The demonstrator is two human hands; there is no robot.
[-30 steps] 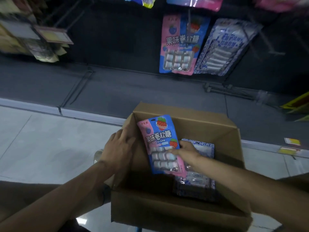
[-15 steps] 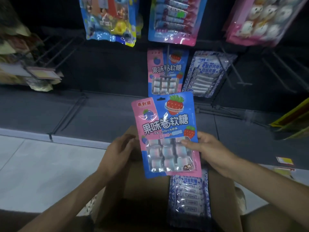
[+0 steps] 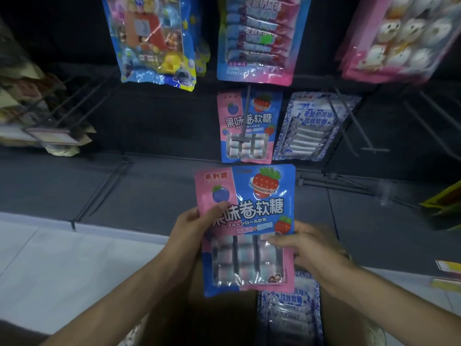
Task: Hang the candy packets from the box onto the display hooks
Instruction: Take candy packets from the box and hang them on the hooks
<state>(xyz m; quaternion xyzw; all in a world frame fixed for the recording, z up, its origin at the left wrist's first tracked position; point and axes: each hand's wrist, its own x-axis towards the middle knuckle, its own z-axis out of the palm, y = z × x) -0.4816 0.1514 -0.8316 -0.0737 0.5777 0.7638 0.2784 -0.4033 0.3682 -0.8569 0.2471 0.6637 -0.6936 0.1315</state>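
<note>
A pink-and-blue candy packet [image 3: 249, 221] with a strawberry and a blueberry printed on it is held upright in front of me. My left hand [image 3: 192, 228] grips its left edge, thumb on the front. My right hand [image 3: 309, 245] pinches its right edge near the candy window. Straight above it, a matching packet [image 3: 249, 126] hangs on a display hook [image 3: 245, 116]. The cardboard box [image 3: 222, 318] sits below the hands, with blue-and-white packets [image 3: 291, 313] inside.
A blue-and-white packet [image 3: 311, 128] hangs right of the matching one. Several other packets hang on the upper row [image 3: 254, 38]. Bare hooks [image 3: 359, 126] stick out at the right. A dark shelf base [image 3: 149, 191] runs above the white tiled floor [image 3: 62, 265].
The packet came up out of the box and rose toward the hooks. My left hand left the box flap and took the packet's left edge.
</note>
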